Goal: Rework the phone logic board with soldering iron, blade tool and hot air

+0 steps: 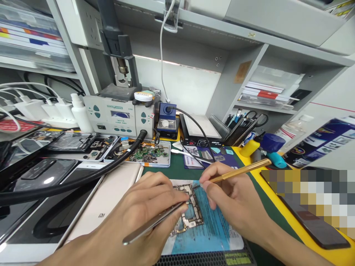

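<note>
Left hand [146, 203], bare, with rounded knuckles ahead of a broad, smooth back, and a bare left forearm [80, 251] behind its wrist; right hand [235, 194], also bare, with slim fingers beyond the knuckles and a slender, bare right forearm [283, 244] behind the wrist

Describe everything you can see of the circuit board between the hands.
The circuit board lies flat on the blue mat, an open frame of narrow strips with silvery, metal-looking covers and pale and dark patches. Mat shows through its middle. The left hand, holding metal tweezers, hides part of its left side; the gold-handled tool in the right hand points at its upper right edge. Whether either tool touches it is unclear.
</note>
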The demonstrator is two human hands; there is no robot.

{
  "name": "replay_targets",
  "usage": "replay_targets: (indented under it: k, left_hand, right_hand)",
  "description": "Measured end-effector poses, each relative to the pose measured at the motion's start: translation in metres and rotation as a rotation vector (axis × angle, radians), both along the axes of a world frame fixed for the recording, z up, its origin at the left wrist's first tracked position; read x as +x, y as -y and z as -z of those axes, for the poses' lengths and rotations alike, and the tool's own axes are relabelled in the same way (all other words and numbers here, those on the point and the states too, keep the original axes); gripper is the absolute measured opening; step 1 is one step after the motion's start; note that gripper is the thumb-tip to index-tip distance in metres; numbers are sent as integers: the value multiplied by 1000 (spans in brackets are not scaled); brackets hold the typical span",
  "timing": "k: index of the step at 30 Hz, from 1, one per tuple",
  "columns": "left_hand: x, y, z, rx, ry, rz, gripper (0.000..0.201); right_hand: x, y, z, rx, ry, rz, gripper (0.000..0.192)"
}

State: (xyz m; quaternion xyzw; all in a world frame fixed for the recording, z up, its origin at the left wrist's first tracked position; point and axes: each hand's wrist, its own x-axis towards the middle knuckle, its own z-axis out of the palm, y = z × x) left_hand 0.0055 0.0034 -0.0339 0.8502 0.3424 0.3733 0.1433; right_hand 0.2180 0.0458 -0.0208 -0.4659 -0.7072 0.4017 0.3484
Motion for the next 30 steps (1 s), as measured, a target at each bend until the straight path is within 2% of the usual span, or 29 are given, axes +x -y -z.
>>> replay_targets:
  k: [2, 5, 10, 18, 23, 30]
  left_hand:
    - [-1, 1, 1, -14, 37, -42, 15]
    - [-3, 2, 1, 10, 56, -90, 19]
    - [-5, 0, 0, 82, 95, -249, 18]
    - [-4, -3, -1, 36, 97, -231, 14]
    - [-6, -3, 4, 42, 106, -246, 15]
    - [-12, -4, 7, -18, 192, -365, 12]
  right_hand:
    - [0, -2, 0, -1, 3, 12, 10]
    - [0, -3, 1, 7, 11, 13, 11]
    - [-1, -3, 2, 5, 44, 27, 11]
    - [-1, -3, 2, -3, 104, 37, 11]
    - [-1, -4, 3, 13, 107, 48, 11]
    - [-1, -4, 3, 3, 122, 37, 12]
